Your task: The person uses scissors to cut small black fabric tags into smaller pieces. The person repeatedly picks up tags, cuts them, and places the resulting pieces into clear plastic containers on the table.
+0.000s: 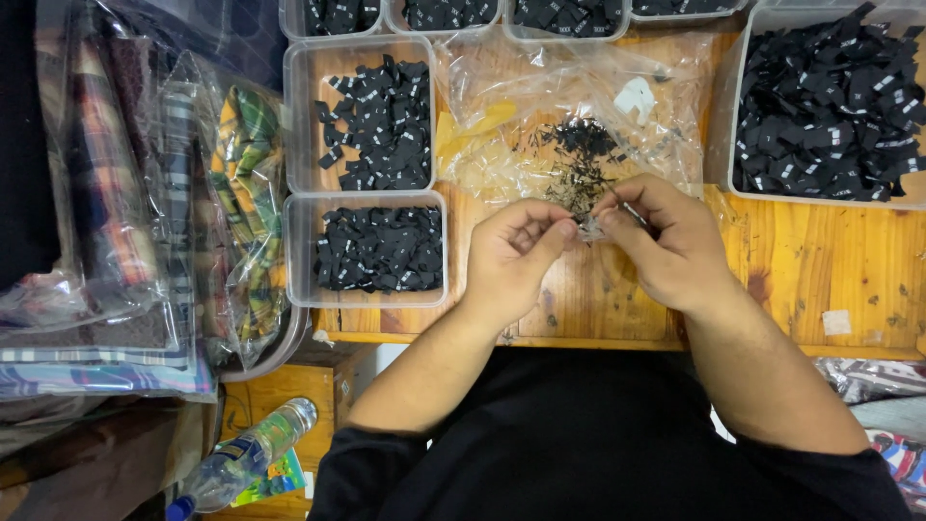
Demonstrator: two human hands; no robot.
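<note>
My left hand point(514, 253) and my right hand point(668, 239) meet over the wooden table point(830, 280), fingertips pinched together on a small clear plastic bag point(590, 228). Just beyond the fingers lies a heap of thin black fasteners point(579, 174) on crumpled clear plastic sheeting point(540, 87). The bag is mostly hidden by my fingers, so its contents cannot be made out.
Clear plastic tubs of small black fabric labels stand at left point(376, 249), above it point(374, 121), along the back edge, and a large one at right point(830, 106). Bagged plaid garments point(145, 222) pile up at far left. A plastic bottle point(246, 458) lies below the table.
</note>
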